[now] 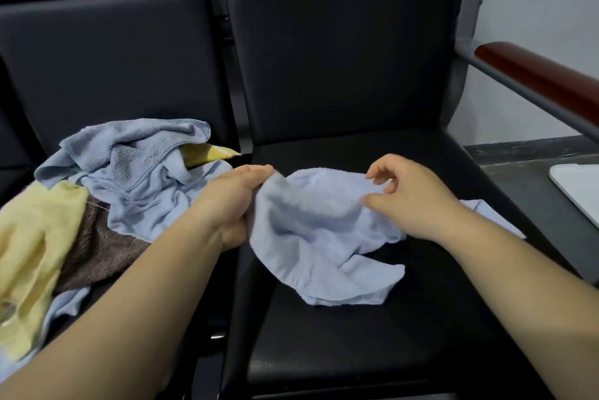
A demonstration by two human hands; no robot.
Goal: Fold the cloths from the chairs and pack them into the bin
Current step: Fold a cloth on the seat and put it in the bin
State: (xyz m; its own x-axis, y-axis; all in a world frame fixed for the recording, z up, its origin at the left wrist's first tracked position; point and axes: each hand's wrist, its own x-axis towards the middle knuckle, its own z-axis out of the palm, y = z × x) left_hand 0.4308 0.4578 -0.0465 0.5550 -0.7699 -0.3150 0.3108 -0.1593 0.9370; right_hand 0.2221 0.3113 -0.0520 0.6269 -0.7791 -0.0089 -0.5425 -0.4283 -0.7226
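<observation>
The person holds a light blue cloth (311, 237) over the seat of the right chair (372, 335). The lower part of the cloth lies crumpled on the black seat, and the upper part is lifted. The left hand (233, 202) grasps the left edge of the cloth, with the fingers clenched around a bunch of it. The right hand (411, 195) is at the upper right edge of the cloth with its fingers loosely curled. Its thumb is against the fabric, but it is not possible to tell if this hand really pinches the cloth.

On the left chair (97, 59) lies a pile of cloths (139, 173), with blue, yellow and brown ones mixed. A reddish armrest (534, 75) is at the right.
</observation>
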